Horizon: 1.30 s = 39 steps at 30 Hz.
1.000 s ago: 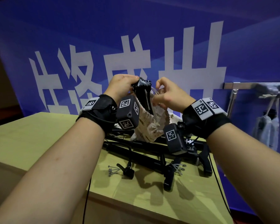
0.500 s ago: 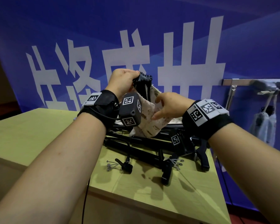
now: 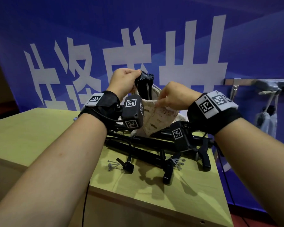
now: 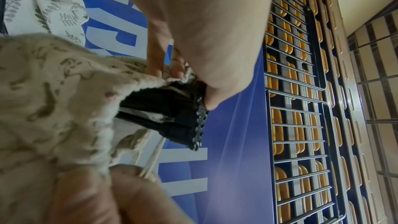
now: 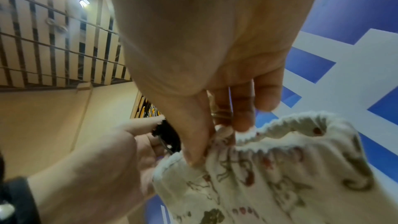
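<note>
Holding black folded stand up in the air above the table, low part down in the cloth bag, bumpy top end sticking out of the bag mouth. Gripping that top end tight w/ L hand, fingers curled round it, a bit of bag rim caught there too. Pinching the other side of the rim w/ R hand, thumb & fingertips, bag string just beside.

Could go wrong: might lose the thin rim from the R pinch, so bag slides down; might snag string on the bumpy top if tugged fast.

Both wrists raised & near each other, L a bit higher, forearms slanting in.

Lying on table below: pile of more black stands. Hanging far R from a rail: 1 more bag.
</note>
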Each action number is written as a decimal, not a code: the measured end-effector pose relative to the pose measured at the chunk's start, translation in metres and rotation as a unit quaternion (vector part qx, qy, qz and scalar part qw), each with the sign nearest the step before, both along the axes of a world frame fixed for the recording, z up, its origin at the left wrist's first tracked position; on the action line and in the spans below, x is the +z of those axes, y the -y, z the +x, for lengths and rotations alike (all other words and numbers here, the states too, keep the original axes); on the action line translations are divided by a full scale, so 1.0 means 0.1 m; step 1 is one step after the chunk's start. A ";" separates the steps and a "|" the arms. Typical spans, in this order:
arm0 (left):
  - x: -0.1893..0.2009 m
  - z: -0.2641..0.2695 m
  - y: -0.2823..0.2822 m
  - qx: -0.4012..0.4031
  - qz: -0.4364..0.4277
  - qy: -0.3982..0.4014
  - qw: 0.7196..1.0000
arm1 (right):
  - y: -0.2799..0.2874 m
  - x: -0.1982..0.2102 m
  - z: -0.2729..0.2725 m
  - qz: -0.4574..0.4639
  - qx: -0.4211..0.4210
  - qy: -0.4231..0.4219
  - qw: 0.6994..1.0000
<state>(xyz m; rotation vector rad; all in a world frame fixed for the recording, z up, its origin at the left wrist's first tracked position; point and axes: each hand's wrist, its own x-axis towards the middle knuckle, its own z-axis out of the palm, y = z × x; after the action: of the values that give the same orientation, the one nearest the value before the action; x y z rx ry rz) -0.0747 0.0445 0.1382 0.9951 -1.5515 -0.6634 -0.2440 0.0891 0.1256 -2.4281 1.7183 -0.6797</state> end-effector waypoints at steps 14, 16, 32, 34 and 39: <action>-0.02 -0.05 -0.10 -0.043 0.027 0.019 0.998 | -0.34 0.38 0.06 -0.094 0.040 0.169 0.980; -0.02 -0.07 -0.11 -0.041 0.039 0.028 0.998 | -0.38 0.42 0.10 -0.102 0.044 0.196 0.974; -0.13 -0.10 -0.20 -0.064 0.062 0.073 0.993 | -0.41 0.39 0.18 -0.050 0.106 0.408 0.905; -0.13 -0.09 -0.19 -0.068 0.081 0.059 0.993 | -0.40 0.41 0.20 -0.043 0.105 0.404 0.908; -0.09 -0.08 -0.15 -0.064 0.085 0.043 0.993 | -0.33 0.46 0.26 -0.032 0.095 0.404 0.909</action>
<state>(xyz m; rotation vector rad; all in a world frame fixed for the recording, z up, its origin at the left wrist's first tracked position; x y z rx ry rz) -0.0823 0.0598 0.1295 1.0678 -1.6662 -0.8640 -0.2178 0.1220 0.1713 -1.8607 1.1094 -1.4512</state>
